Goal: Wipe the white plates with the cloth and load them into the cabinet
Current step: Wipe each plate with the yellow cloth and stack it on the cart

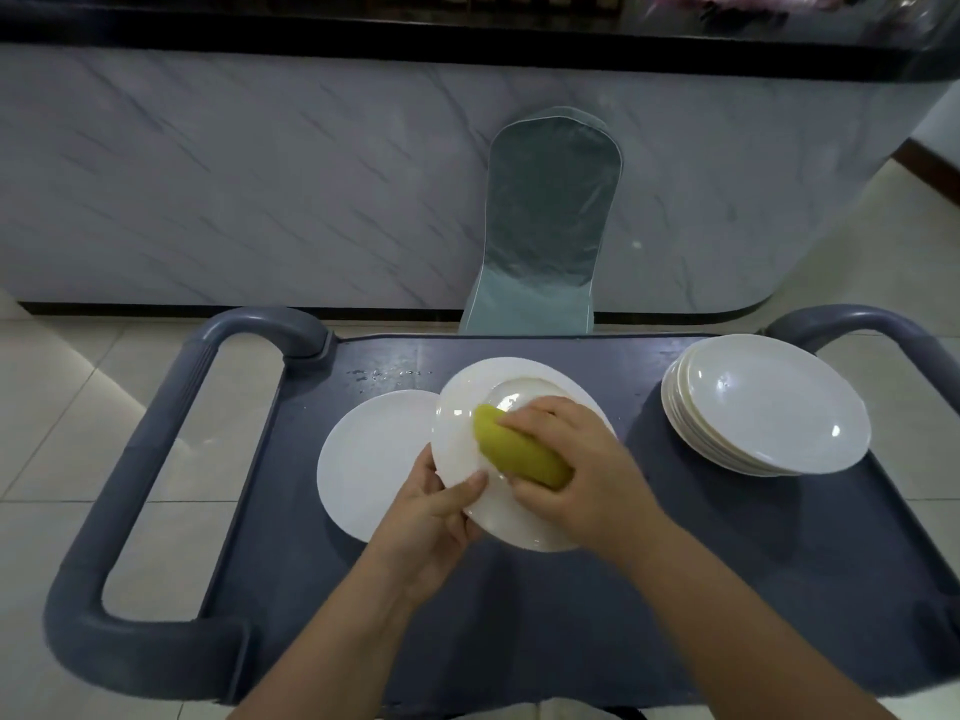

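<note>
left hand [434, 517] grips plate [467, 428] rim | right hand [576, 470] presses cloth [519, 452] on it

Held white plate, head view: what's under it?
The round white plate gripped by the left hand overlaps a flat white plate lying on the grey plastic cart top. That flat plate's right edge and the cart surface beneath are covered.

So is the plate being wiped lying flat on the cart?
No, the left hand grips the plate by its rim, tilted above the cart.
</note>
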A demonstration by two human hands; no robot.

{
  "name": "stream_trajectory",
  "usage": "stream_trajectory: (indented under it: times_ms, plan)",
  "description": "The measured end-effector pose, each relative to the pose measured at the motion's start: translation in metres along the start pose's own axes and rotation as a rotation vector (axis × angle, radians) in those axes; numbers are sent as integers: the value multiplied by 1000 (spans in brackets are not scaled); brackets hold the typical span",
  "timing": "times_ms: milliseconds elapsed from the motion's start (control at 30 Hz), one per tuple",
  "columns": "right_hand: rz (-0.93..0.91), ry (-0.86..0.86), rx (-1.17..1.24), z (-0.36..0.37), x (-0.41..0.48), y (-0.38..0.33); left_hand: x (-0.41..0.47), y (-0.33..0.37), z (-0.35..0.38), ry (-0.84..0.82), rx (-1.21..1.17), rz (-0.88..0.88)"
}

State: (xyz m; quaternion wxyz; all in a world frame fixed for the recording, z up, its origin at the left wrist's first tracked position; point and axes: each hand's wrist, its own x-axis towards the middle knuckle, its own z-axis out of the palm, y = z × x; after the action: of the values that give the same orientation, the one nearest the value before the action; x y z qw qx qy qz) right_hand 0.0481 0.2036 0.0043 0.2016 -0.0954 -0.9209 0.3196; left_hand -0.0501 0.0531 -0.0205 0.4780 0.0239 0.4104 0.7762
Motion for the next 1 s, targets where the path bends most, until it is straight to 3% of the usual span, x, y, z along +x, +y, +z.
stream_trajectory:
  times_ms: [167, 267, 400, 533, 567, 633, 700, 767, 833, 933, 1000]
  plan:
    - [298, 93, -92, -39, -1, 49, -8, 6, -3, -101, 216, 67]
    - [183, 98, -47, -9, 15, 18, -3, 11, 11, -65, 247, 136]
    - [-26, -79, -81, 0, -29, 22, 1, 38, 4, -11, 237, 178]
    - [300, 225, 21, -25, -15, 48, -4, 22, 10, -147, 299, 143]
    - [298, 287, 37, -25, -3, 41, -4, 16, 14, -165, 287, 140]
    - [110, 271, 38, -19, 10, 15, -3, 12, 20, -147, 259, 138]
    - [-109, 120, -26, -9, -5, 3, -1, 17, 19, -108, 225, 129]
    - [-187, -1, -72, -8, -32, 14, -3, 24, 12, -95, 225, 129]
    - [-94, 11, -79, -21, -38, 40, -7, 28, 4, -125, 273, 139]
    - [195, 201, 45, -43, -1, 57, -12, 26, 4, -209, 353, 123]
    - [150, 237, 32, -44, 31, 38, -12, 22, 11, -228, 394, 121]
